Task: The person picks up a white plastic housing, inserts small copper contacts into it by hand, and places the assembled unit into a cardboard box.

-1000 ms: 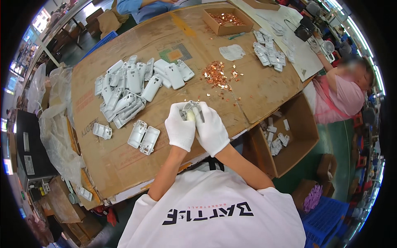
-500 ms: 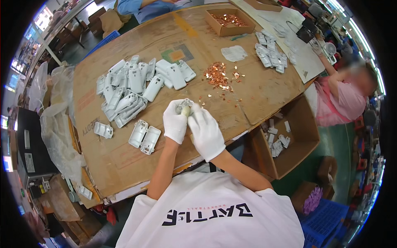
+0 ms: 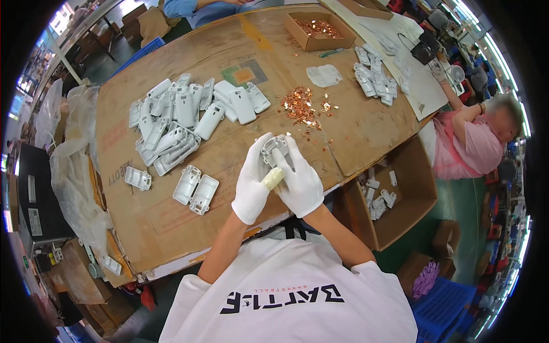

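Note:
Above the near part of the cardboard-topped table [image 3: 229,154], my gloved left hand [image 3: 253,182] is closed round a small pale grey plastic housing [image 3: 273,147]. A yellowish wrap [image 3: 273,178] covers what looks like its thumb. My gloved right hand [image 3: 303,184] grips the same housing from the right, its fingers bent over the open inside. Whether a small metal piece lies under those fingertips is hidden. Left of my hands lie an opened pair of housing shells [image 3: 195,190] and a single shell [image 3: 138,178]. Farther off is a heap of pale housings [image 3: 177,114].
Loose copper-coloured metal pieces [image 3: 300,107] lie beyond my hands, near a cardboard tray [image 3: 320,35] of more. A crumpled clear bag [image 3: 324,75] and more housings [image 3: 374,77] are at right. A carton [image 3: 409,197] adjoins the near right edge; a person in pink [image 3: 466,140] sits beyond.
Both hands have come slightly nearer to me and turned, so the housing's open inside now shows between them. The right fingers now bend into it. The things on the table have not been moved.

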The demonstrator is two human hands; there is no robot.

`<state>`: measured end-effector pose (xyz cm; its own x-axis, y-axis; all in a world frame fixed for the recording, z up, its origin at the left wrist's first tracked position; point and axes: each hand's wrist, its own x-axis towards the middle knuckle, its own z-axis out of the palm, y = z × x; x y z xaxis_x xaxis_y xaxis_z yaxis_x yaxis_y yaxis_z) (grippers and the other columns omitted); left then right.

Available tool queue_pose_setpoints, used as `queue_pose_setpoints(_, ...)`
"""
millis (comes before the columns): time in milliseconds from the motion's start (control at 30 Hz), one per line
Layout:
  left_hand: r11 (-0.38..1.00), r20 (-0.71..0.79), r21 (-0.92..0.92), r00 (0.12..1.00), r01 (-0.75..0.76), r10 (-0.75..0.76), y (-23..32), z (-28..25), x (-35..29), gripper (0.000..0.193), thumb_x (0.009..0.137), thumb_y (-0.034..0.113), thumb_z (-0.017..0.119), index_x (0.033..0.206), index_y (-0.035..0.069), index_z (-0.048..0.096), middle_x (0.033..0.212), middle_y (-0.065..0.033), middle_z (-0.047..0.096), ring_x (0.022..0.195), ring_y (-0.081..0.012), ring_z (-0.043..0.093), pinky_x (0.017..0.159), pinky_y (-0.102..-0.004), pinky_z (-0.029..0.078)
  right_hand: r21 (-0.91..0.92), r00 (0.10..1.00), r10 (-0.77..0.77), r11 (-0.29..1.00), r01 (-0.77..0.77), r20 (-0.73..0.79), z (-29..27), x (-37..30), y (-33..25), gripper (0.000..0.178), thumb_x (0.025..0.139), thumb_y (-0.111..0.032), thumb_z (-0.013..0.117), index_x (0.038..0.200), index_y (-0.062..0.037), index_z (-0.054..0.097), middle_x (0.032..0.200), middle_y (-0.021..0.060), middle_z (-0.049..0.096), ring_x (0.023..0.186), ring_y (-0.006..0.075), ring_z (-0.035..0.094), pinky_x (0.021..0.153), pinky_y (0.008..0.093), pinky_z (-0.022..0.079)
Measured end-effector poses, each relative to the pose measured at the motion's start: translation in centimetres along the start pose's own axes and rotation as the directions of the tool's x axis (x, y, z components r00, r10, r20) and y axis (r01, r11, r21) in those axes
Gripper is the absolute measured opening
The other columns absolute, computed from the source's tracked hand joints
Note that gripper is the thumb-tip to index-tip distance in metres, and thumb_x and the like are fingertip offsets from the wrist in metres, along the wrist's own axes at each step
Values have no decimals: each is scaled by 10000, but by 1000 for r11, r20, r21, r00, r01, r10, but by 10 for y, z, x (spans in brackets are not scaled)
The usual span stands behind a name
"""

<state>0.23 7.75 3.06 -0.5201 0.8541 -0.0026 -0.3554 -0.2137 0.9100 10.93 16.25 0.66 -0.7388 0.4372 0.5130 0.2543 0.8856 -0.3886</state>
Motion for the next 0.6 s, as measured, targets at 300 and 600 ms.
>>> queue_pose_setpoints(300, 977, -217, -184, 965, 107, -147, -27, 4, 4, 387, 936, 200, 616, 1246, -9, 517, 1134, -157, 647, 1022, -256, 644, 905, -381, 522, -110, 989, -39, 992, 55, 146, 4, -2, -10, 365, 766, -173, 666, 1113, -70, 623, 1416, 191, 468, 813, 278, 619, 651, 379, 556)
queue_pose_setpoints(600, 976, -291, -176, 941, 125, -173, -44, 4, 21, 247, 1018, 281, 483, 1025, 50, 568, 935, -64, 632, 834, -154, 598, 743, -292, 499, -154, 984, 80, 986, -55, 158, 20, 3, -4, 328, 816, -135, 579, 1125, -35, 622, 1187, 120, 594, 746, 263, 615, 581, 370, 559)
